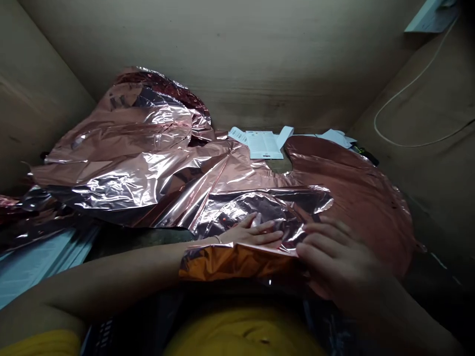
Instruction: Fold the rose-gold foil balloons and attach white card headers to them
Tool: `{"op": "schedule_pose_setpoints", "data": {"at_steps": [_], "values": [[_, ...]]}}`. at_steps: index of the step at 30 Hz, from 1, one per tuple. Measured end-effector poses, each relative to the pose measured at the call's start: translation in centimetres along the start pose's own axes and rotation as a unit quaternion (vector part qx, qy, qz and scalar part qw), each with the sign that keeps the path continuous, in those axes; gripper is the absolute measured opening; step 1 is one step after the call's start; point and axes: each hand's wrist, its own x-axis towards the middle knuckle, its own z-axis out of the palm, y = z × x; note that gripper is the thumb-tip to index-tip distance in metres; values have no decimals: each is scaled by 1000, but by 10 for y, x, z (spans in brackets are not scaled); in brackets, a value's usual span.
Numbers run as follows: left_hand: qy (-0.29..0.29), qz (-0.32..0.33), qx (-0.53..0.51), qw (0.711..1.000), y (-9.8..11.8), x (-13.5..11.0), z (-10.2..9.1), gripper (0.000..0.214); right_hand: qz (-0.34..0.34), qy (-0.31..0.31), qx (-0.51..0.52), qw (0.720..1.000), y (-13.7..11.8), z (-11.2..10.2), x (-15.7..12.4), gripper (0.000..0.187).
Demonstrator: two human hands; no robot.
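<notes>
My left hand (256,231) lies flat on a folded rose-gold foil balloon (241,217), and my right hand (334,257) presses down on the same fold. That's two hands, just apart, neither clamped. The balloon sits right in front of my yellow shirt (245,331). Beyond it are a rounder foil balloon (356,198) and a crumpled foil heap (141,143) – how many balloons that holds, I can't tell. There's also one white card (264,144) among loose papers (334,137), and one white cable (401,104).

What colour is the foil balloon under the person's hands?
The foil balloon is a shiny metallic rose gold, best seen in the head view.
</notes>
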Motion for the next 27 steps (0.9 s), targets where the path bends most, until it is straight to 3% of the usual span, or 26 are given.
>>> {"op": "schedule_pose_setpoints", "data": {"at_steps": [2, 5, 9, 11, 13, 16, 18, 22, 24, 27], "values": [[-6, 5, -35, 999, 1, 2, -9, 56, -34, 39, 0, 999, -10, -6, -22, 20], [-24, -13, -91, 995, 3, 8, -32, 57, -36, 40, 3, 999, -19, -9, -44, 23], [-25, -20, -136, 990, 10, 29, -58, 51, -11, 31, 30, 999, -25, -6, -48, 24], [-8, 11, -146, 989, 19, 42, -55, 46, -7, 42, 35, 998, -26, -4, -43, 25], [-10, 50, -144, 988, 29, 52, -40, 43, -12, 48, 42, 998, -24, -1, -37, 24], [-17, 57, -124, 991, 36, 58, -17, 41, -1, 17, 72, 997, -17, 3, -29, 19], [-8, 49, -115, 992, 29, 53, -15, 45, 26, -6, 98, 995, -12, 4, -26, 17], [5, 8, -105, 994, -3, 21, -32, 50, 84, -91, 135, 983, 3, 0, -19, 23], [-37, -14, -111, 993, -21, 0, -34, 46, 118, -145, 134, 973, 13, 0, -11, 20], [-93, -48, -138, 985, -42, -22, -23, 44, 165, -167, 98, 967, 27, 11, 11, 17]]}}
